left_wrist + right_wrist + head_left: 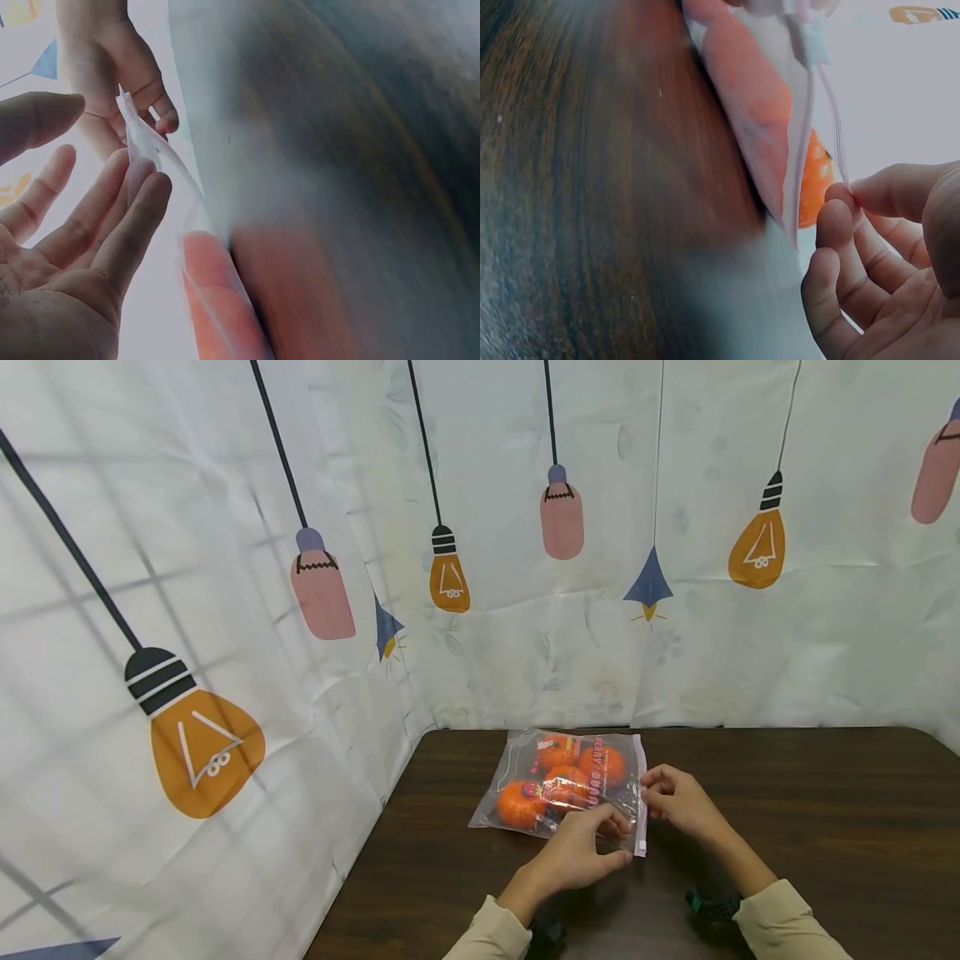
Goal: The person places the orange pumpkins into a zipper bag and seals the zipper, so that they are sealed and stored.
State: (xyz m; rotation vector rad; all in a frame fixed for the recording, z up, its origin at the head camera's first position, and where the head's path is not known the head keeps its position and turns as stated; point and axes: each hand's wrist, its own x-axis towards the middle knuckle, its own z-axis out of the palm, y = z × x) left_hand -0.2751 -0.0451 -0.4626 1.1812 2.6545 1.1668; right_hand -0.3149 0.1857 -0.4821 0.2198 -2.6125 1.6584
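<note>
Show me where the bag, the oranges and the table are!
bag (517, 758): head view, on the clear plastic at its left side.
oranges (520, 806): head view, on the front left orange inside the bag.
table (810, 793): head view, on the bare dark wood right of the hands.

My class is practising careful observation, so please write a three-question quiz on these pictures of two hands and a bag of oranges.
1. True or false: the zip bag lies on a dark wooden table.
2. Which end of the bag do both hands work at? A) the zip strip B) the far sealed end
3. Fill in: through the clear plastic you see orange ____.

Key
1. True.
2. A: the left hand and the right hand both meet the zip strip.
3. Fruits.
</note>
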